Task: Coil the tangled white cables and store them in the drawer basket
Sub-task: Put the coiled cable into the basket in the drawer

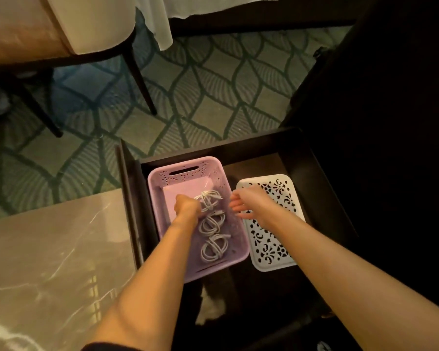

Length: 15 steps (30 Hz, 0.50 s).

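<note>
Mid-frame, the left hand [188, 207] clutched the top cable coil [209, 198] in the purple basket [185, 171]; the right hand [251, 203] hovered slack and empty. The coil looked light and springy, likely best pinched across its loops.

lilac basket [188, 264] with little punched dots, white cable coils [212, 225], white lid [271, 259] in black floral cutouts, dark brown drawer [297, 158], teal leaf-pattern carpet [200, 97], grey veined marble top [48, 249]

Bedroom, perhaps — patterned carpet [213, 102], bedsheet [200, 6]
</note>
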Each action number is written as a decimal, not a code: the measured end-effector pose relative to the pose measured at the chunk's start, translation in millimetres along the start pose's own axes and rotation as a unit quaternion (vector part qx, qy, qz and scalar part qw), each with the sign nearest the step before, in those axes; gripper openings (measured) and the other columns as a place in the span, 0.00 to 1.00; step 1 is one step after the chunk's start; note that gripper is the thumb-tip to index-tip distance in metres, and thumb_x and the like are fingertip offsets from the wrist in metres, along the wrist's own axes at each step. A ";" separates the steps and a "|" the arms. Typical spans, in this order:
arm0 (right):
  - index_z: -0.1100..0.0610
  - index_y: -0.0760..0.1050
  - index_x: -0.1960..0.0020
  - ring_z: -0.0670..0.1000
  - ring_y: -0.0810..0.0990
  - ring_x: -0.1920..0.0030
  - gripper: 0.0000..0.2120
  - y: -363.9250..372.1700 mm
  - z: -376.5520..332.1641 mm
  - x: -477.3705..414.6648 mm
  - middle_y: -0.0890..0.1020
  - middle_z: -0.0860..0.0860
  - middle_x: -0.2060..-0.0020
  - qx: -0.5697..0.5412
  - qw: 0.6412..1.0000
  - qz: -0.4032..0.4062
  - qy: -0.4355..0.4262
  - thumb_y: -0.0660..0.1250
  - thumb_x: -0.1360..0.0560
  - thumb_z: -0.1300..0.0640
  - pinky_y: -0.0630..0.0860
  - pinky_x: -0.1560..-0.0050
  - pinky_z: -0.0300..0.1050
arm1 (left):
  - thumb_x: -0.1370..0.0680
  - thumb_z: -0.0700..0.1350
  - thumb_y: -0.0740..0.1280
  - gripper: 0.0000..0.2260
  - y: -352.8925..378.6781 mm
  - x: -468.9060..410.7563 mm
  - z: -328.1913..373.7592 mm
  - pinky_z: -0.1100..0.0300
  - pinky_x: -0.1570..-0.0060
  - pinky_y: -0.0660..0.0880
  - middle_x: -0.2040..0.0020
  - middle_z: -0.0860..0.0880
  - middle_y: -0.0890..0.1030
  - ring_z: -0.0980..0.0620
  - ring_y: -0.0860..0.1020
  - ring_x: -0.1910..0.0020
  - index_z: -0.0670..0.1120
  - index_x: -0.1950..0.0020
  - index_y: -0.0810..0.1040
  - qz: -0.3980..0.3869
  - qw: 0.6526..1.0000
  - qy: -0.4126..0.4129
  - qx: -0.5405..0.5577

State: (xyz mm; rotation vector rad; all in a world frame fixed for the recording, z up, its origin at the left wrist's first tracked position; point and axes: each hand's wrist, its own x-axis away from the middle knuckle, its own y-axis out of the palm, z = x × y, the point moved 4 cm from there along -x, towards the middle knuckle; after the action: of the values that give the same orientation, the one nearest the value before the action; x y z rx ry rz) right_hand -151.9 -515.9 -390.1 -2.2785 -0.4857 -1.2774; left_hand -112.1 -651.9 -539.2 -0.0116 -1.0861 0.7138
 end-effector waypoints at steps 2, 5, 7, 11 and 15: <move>0.66 0.75 0.41 0.46 0.63 0.71 0.16 0.1 1.4 -2.3 0.66 0.51 0.69 -0.029 0.999 -0.016 0.005 0.51 0.19 0.63 0.58 0.29 0.49 | 0.26 0.30 0.63 0.15 3.2 -3.9 -2.3 0.47 0.67 0.80 0.43 0.39 0.75 0.38 0.78 0.52 0.36 0.40 0.69 -0.017 0.999 -0.010 0.032; 0.64 0.75 0.40 0.46 0.62 0.71 0.17 0.8 0.1 -0.4 0.65 0.52 0.69 -0.054 0.997 -0.045 0.013 0.50 0.18 0.61 0.70 0.39 0.35 | 0.27 0.32 0.67 0.13 2.0 -8.8 -6.0 0.57 0.78 0.76 0.46 0.39 0.77 0.39 0.80 0.59 0.35 0.43 0.71 -0.007 0.999 -0.016 0.029; 0.58 0.72 0.61 0.46 0.63 0.71 0.18 0.0 -0.2 -2.8 0.66 0.52 0.70 -0.044 0.998 -0.043 0.017 0.50 0.17 0.59 0.70 0.61 0.30 | 0.30 0.35 0.71 0.15 -0.4 -7.1 -5.9 0.54 0.67 0.79 0.47 0.38 0.79 0.38 0.80 0.55 0.36 0.45 0.74 0.006 1.000 -0.008 -0.009; 0.60 0.71 0.62 0.46 0.71 0.69 0.18 -5.0 1.7 -9.0 0.73 0.52 0.68 0.001 1.000 0.006 -0.002 0.52 0.17 0.57 0.78 0.54 0.41 | 0.29 0.36 0.70 0.10 -4.8 1.3 -2.3 0.47 0.50 0.78 0.47 0.39 0.77 0.38 0.78 0.49 0.40 0.48 0.75 0.019 0.998 0.028 -0.043; 0.59 0.68 0.64 0.46 0.67 0.70 0.18 -3.4 1.3 -8.4 0.70 0.52 0.69 -0.024 0.999 -0.022 0.004 0.52 0.17 0.57 0.67 0.66 0.35 | 0.28 0.34 0.67 0.07 -4.8 4.6 -0.2 0.46 0.54 0.80 0.46 0.38 0.77 0.37 0.78 0.51 0.43 0.55 0.74 0.012 0.999 0.030 -0.029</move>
State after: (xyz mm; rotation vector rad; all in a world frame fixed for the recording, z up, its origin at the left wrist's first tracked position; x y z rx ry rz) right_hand -157.0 -512.9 -397.2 -2.3134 -0.5114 -1.3328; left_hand -108.1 -653.1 -534.0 -0.0957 -1.0506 0.6994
